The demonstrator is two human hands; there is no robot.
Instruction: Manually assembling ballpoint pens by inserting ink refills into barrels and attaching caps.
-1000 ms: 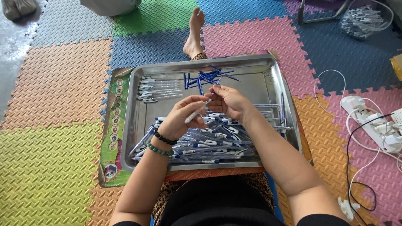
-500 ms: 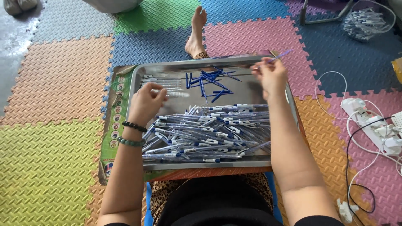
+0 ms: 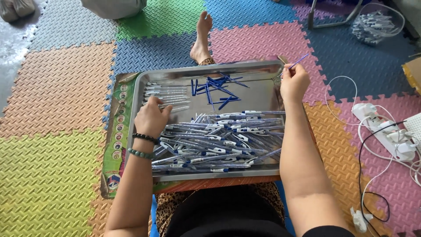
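The right hand (image 3: 294, 83) pinches a thin blue refill (image 3: 296, 62) out past the tray (image 3: 144, 79) rim, so it may slip onto the floor mats (image 3: 57, 87), while the left hand (image 3: 151, 118) rests curled on clear pen tubes (image 3: 169, 94), grip unclear.

Tray (image 3: 267, 94) centre-right is bare metal between the blue refills (image 3: 215, 87) and the pen heap (image 3: 219, 140): open lane from the right rim. Left hand (image 3: 151, 118) sits on the clear barrels (image 3: 164, 94), blocking the left side. Beyond the right rim, right hand (image 3: 294, 83); further out, power strip (image 3: 386, 136) and cables (image 3: 372, 193) clutter the floor mat (image 3: 57, 87).
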